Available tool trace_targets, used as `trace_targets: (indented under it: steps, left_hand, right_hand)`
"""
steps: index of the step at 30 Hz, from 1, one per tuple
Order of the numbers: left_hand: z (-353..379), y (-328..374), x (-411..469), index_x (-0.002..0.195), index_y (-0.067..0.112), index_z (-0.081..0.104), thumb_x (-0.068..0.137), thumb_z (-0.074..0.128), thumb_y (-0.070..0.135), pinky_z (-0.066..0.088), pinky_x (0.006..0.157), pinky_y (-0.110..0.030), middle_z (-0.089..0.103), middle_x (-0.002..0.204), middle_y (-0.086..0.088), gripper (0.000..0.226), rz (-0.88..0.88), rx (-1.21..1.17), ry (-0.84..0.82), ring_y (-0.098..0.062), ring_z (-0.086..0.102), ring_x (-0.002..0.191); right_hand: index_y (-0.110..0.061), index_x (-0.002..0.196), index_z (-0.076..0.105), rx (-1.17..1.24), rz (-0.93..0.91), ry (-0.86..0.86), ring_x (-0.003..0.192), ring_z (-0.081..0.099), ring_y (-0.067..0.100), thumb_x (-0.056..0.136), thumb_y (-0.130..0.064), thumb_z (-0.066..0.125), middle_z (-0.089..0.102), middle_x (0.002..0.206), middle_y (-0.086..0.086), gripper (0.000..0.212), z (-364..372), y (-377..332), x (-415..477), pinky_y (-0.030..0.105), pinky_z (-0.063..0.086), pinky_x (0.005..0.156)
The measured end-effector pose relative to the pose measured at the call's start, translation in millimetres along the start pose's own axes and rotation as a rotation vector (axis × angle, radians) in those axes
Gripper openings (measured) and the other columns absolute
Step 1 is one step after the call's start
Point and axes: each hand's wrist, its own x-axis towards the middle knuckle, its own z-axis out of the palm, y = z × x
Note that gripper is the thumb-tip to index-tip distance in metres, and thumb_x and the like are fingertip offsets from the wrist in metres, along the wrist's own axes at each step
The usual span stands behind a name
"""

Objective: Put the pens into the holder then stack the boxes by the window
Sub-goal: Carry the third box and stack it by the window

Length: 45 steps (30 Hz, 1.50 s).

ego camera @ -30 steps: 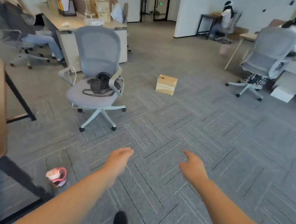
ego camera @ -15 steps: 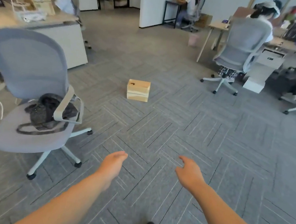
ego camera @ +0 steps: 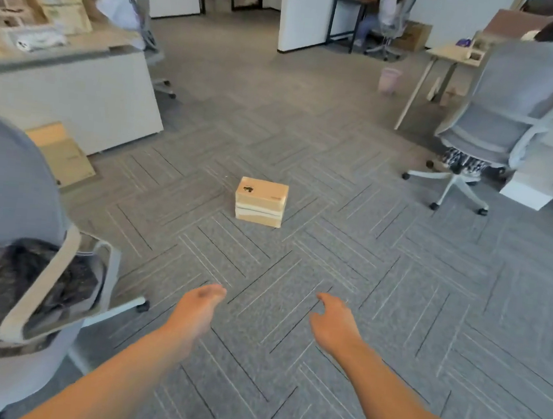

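Box-stacking step, approach phase: left hand [ego camera: 200, 306] and right hand [ego camera: 333, 323] are held forward, empty, fingers loosely extended, well short of the small tan cardboard box [ego camera: 260, 201] on the grey patterned carpet [ego camera: 382, 253]; the next move likely requires closing in and gripping its sides.

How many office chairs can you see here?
4: the near-left chair, the occupied right chair, the upper-left chair, and the far chair at the back. More may be hidden.

Tan box [ego camera: 260, 201] upright on carpet [ego camera: 397, 271]; perhaps two stacked
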Motion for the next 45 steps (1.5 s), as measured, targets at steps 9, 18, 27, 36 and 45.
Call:
trace_targets:
  steps: [9,18,27,36,45]
  left_hand:
    - [22,157,256,0.139,0.017,0.048,0.096,0.052,0.031,0.04,0.103,-0.043,0.049,0.142,-0.009,0.045,0.001,0.009,0.013,-0.029,0.048,0.128]
    - [64,331,483,0.137,0.019,0.05,0.096,0.05,0.026,0.041,0.104,-0.044,0.055,0.136,-0.01,0.042,-0.018,0.12,-0.015,-0.027,0.05,0.127]
    - [106,422,687,0.145,0.022,0.038,0.097,0.046,0.026,0.037,0.039,-0.022,0.066,0.078,0.0,0.049,0.115,0.569,0.06,-0.009,0.046,0.044]
    - [131,363,908,0.146,0.021,0.036,0.097,0.047,0.033,0.032,0.047,-0.015,0.04,0.067,0.016,0.052,-0.155,0.686,0.089,-0.001,0.04,0.053]
    - [140,240,1098,0.143,0.025,0.04,0.089,0.054,0.045,0.033,0.036,-0.018,0.069,0.113,-0.003,0.059,-0.199,0.807,0.042,-0.008,0.05,0.048]
  right_hand:
    - [-0.016,0.146,0.036,-0.022,0.036,-0.017,0.064,0.054,0.012,0.097,-0.012,0.041,0.038,0.148,0.008,0.049,-48,-88,271,0.022,0.041,0.05]
    - [-0.019,0.147,0.035,-0.007,0.064,-0.025,0.079,0.058,0.018,0.096,-0.014,0.039,0.036,0.149,0.004,0.052,-115,-198,517,0.027,0.046,0.057]
    - [-0.015,0.145,0.035,-0.137,0.069,-0.107,0.103,0.058,0.025,0.098,-0.024,0.042,0.035,0.147,0.008,0.048,-115,-231,779,0.039,0.054,0.081]
    - [-0.014,0.138,0.04,-0.19,0.211,-0.273,0.108,0.057,0.032,0.093,-0.037,0.05,0.049,0.129,0.013,0.052,4,-172,987,0.044,0.052,0.087]
    - [-0.011,0.14,0.036,-0.148,0.411,-0.229,0.105,0.059,0.037,0.092,-0.039,0.052,0.051,0.129,0.016,0.058,124,-83,1113,0.041,0.053,0.078]
